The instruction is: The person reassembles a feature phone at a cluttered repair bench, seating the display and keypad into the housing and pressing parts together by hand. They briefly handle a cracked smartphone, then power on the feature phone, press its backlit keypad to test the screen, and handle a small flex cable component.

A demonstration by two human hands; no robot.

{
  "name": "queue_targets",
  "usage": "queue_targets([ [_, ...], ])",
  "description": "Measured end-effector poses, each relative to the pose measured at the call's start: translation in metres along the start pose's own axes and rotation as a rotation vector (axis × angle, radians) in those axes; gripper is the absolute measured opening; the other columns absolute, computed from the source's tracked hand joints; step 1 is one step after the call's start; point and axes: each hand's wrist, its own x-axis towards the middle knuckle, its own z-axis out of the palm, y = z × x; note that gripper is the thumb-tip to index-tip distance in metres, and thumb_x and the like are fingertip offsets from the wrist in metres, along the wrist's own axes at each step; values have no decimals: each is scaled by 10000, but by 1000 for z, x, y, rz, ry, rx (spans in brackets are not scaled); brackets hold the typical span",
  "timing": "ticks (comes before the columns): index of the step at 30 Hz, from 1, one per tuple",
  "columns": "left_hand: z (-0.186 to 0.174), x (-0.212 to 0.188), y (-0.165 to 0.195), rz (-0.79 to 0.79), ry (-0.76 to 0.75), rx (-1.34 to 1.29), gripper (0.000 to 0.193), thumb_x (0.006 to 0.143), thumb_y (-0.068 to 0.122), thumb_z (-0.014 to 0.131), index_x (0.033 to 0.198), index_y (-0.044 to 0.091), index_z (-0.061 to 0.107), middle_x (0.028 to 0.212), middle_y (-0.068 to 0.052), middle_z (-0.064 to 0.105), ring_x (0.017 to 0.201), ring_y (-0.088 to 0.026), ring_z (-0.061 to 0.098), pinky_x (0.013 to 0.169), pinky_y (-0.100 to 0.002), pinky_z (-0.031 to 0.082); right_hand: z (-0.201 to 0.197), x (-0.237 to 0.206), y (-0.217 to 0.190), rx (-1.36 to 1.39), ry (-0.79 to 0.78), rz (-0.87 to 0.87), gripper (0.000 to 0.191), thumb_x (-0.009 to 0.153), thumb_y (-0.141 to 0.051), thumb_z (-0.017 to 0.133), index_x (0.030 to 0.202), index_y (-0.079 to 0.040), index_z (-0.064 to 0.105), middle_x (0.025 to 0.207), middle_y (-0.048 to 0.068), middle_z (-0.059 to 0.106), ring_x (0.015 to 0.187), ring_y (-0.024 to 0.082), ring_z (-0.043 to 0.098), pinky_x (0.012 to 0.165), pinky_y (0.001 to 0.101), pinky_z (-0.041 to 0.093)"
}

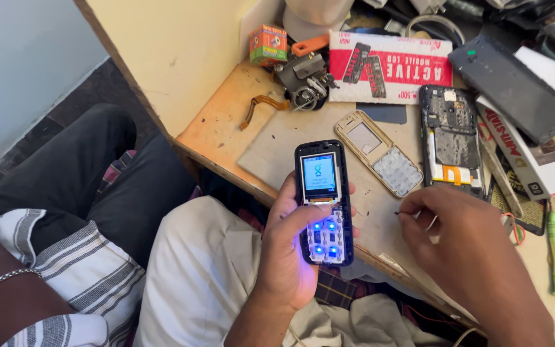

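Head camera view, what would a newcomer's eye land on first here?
First, the small black keypad phone with its front cover off, screen lit and blue lights glowing on the bare keypad board, held in the left hand at centre. Just right of it, the gold-coloured plastic front cover lies on the cluttered wooden workbench, and the right hand pinches a thin dark tool.

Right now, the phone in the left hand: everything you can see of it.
The phone is a small black bar handset with its front cover and keypad off. Its colour screen is lit, showing a pale blue graphic. Below it the bare white key membrane glows with blue backlights. It is held upright, slightly tilted, above the bench edge. The left hand grips it from the left and behind, thumb on the membrane. Nothing else touches it.
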Motion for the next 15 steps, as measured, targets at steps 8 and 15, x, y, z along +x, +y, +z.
queue_targets([
  [8,9,-6,-9,-116,27,21,627,784,-6,567,1406,4,488,1159,-189,675,948,-223,679,791,-383,610,21,-40,8,900,64,111,313,867,82,715,1179,110,714,962,125,758,911,164,742,827,305,603],
  [15,14,-13,-24,-45,-2,165,656,803,-53,571,1444,-16,442,1153,-143,655,1012,-172,646,926,-299,543,30,-55,10,985,119,201,232,870,102,725,1098,145,731,959,191,776,842,215,768,784,341,644],
])
